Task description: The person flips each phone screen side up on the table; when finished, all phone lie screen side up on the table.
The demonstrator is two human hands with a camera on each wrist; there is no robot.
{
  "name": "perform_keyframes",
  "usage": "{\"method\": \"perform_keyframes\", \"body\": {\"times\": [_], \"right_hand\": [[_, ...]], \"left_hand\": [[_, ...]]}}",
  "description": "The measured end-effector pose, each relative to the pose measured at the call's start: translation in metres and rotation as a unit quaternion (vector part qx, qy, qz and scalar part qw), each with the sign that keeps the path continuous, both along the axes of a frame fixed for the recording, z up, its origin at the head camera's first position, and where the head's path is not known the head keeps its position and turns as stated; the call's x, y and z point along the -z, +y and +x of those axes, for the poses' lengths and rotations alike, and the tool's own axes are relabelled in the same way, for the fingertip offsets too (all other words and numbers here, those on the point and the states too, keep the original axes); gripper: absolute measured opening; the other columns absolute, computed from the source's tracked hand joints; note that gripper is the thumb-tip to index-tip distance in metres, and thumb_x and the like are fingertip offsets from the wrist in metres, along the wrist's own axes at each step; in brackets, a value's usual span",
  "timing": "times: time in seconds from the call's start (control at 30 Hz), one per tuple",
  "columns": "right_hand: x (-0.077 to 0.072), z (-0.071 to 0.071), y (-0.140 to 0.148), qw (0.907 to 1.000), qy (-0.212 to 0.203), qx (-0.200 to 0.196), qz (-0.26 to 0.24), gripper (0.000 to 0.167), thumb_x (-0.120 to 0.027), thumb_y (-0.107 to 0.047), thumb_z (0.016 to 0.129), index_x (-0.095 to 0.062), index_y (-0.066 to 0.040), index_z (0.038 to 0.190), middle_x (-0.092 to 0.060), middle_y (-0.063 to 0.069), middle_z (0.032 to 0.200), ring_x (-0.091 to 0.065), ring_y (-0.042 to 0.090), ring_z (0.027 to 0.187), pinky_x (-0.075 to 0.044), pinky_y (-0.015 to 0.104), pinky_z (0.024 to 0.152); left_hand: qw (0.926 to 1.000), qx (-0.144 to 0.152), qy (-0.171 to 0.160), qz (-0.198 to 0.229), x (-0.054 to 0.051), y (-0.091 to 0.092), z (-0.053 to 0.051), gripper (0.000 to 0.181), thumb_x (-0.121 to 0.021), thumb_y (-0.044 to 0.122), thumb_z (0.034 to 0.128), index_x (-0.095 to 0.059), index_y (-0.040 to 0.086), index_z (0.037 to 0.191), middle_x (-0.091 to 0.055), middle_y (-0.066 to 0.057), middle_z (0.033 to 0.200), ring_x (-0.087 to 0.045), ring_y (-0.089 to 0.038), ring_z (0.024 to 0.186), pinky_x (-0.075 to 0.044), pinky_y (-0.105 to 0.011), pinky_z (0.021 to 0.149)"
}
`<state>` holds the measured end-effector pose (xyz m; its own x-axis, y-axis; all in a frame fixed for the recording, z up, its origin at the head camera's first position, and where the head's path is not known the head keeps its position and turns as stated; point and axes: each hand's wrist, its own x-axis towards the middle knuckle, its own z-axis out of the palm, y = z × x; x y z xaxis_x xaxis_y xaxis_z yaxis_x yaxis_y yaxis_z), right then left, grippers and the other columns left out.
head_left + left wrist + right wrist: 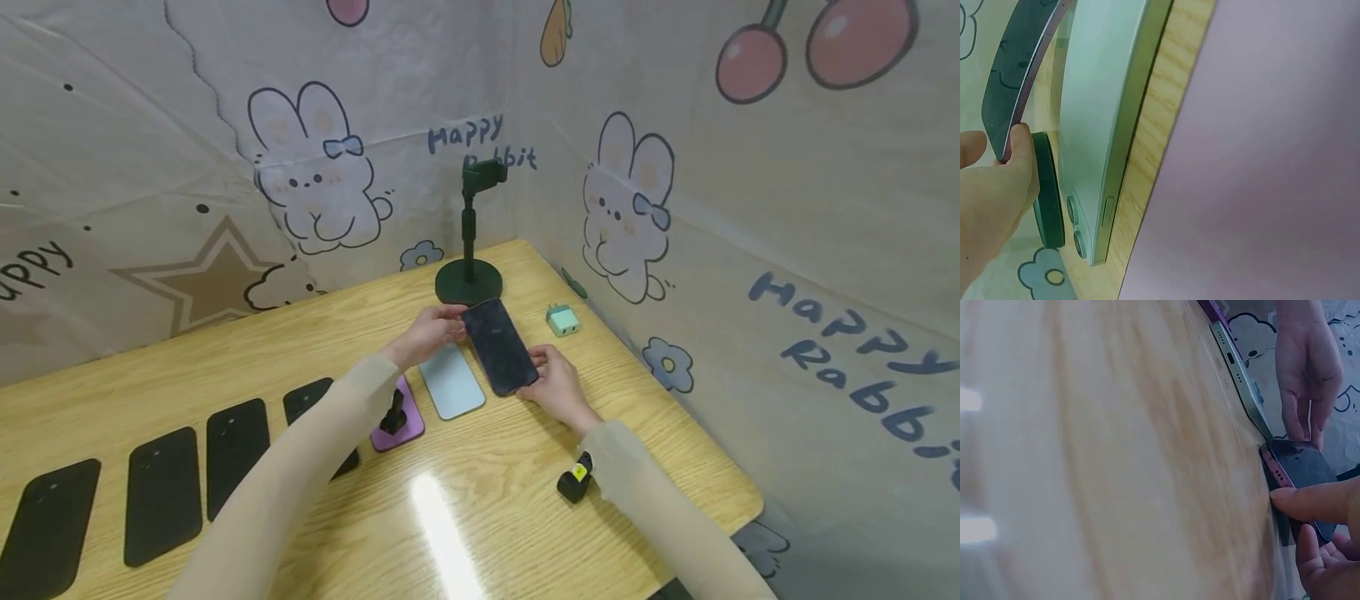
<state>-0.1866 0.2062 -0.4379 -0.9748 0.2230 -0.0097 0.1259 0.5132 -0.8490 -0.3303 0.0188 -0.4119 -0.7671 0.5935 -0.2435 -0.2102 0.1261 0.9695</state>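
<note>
A phone with a dark screen facing up is held by both hands near the right end of the table. The left hand pinches its far left corner between thumb and fingers. At the near right corner, the right hand grips it, thumb on the near edge in the right wrist view. In the left wrist view the phone is tilted, raised off the table at the visible end. A pale green-blue phone lies just left of it, partly under the left hand. Its back with two camera lenses shows in the left wrist view.
Behind the hands stands a black phone stand. A mint charger plug sits at the right. Left of the hands lie a purple phone and several black phones. Patterned cloth walls border the table's back and right.
</note>
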Motion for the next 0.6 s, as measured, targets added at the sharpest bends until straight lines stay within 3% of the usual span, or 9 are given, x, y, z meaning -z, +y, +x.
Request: {"method": "perform_keyframes", "body": {"times": [0.13, 0.23, 0.4, 0.5, 0.6], "right_hand": [[0.0003, -0.0004, 0.0015, 0.9999, -0.01, 0.004, -0.009, 0.062, -0.08, 0.003, 0.071, -0.052, 0.0, 0.126, -0.058, 0.018, 0.115, -0.064, 0.029, 0.098, -0.053, 0.037, 0.081], [0.0009, -0.0008, 0.0027, 0.9999, -0.006, 0.005, 0.008, 0.062, -0.082, 0.0, 0.07, -0.055, -0.001, 0.126, -0.061, 0.016, 0.114, -0.063, 0.027, 0.096, -0.054, 0.036, 0.08], [0.0044, -0.0028, 0.0065, 0.9996, 0.008, 0.009, 0.024, 0.062, -0.085, -0.003, 0.067, -0.06, -0.002, 0.123, -0.065, 0.015, 0.111, -0.063, 0.023, 0.091, -0.053, 0.034, 0.08], [0.0079, -0.0037, 0.0088, 0.9995, 0.014, 0.012, 0.024, 0.062, -0.086, -0.004, 0.066, -0.061, -0.002, 0.122, -0.066, 0.014, 0.108, -0.063, 0.021, 0.088, -0.052, 0.032, 0.078], [0.0096, -0.0044, 0.0102, 0.9996, 0.014, 0.011, 0.023, 0.062, -0.087, -0.004, 0.066, -0.061, -0.002, 0.122, -0.067, 0.013, 0.106, -0.062, 0.02, 0.086, -0.052, 0.03, 0.076]], "left_hand": [[0.9978, 0.025, 0.051, -0.035, 0.0019, -0.0012, 0.0, 0.046, -0.038, -0.007, 0.097, -0.032, -0.01, 0.143, -0.043, -0.023, 0.133, -0.051, -0.027, 0.115, -0.039, -0.042, 0.109], [0.99, 0.041, 0.109, -0.08, 0.0033, -0.0032, 0.0007, 0.047, -0.042, -0.008, 0.0946, -0.035, -0.009, 0.141, -0.042, -0.026, 0.141, -0.051, -0.032, 0.12, -0.042, -0.041, 0.106], [0.9664, 0.05, 0.199, -0.155, 0.0052, -0.0051, 0.0019, 0.047, -0.045, -0.007, 0.0926, -0.041, -0.006, 0.139, -0.045, -0.025, 0.14, -0.053, -0.035, 0.118, -0.049, -0.038, 0.094], [0.9481, 0.056, 0.245, -0.194, 0.0042, -0.0044, 0.0019, 0.045, -0.046, -0.005, 0.0932, -0.043, -0.004, 0.138, -0.048, -0.023, 0.139, -0.05, -0.034, 0.122, -0.046, -0.04, 0.097], [0.9374, 0.063, 0.268, -0.213, 0.0039, -0.0035, 0.0009, 0.045, -0.046, -0.005, 0.0927, -0.044, -0.004, 0.138, -0.048, -0.022, 0.139, -0.047, -0.034, 0.126, -0.042, -0.043, 0.103]]}}
